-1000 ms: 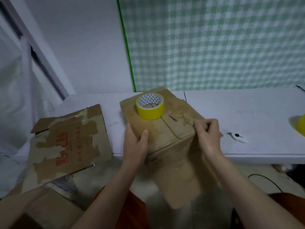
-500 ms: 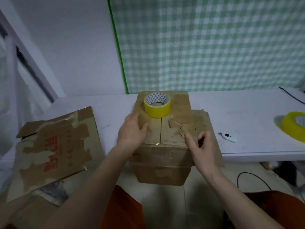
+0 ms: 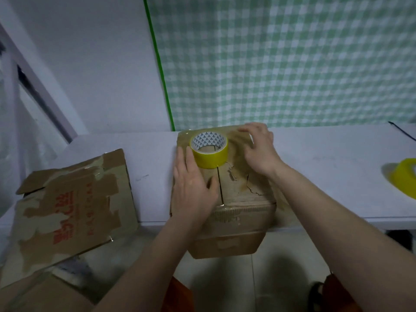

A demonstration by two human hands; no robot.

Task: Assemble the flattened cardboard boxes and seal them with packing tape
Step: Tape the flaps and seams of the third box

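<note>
A worn brown cardboard box (image 3: 234, 212) stands at the front edge of the white table (image 3: 326, 172), its top flaps folded down with a seam running down the middle. A yellow roll of packing tape (image 3: 210, 149) sits on the box's top, toward the back. My left hand (image 3: 191, 188) lies flat on the left flap, fingers straight, just beside the roll. My right hand (image 3: 258, 147) rests on the far right part of the top, fingers spread and relaxed.
A flattened cardboard box (image 3: 72, 203) with red print lies at the left, partly over the table edge. A second yellow tape roll (image 3: 405, 176) sits at the right edge. Behind the table hangs a green checked curtain (image 3: 292, 59).
The box has been squared up against the table edge. My right hand left the near right flap edge and moved to the far right of the top. My left hand slid forward.
</note>
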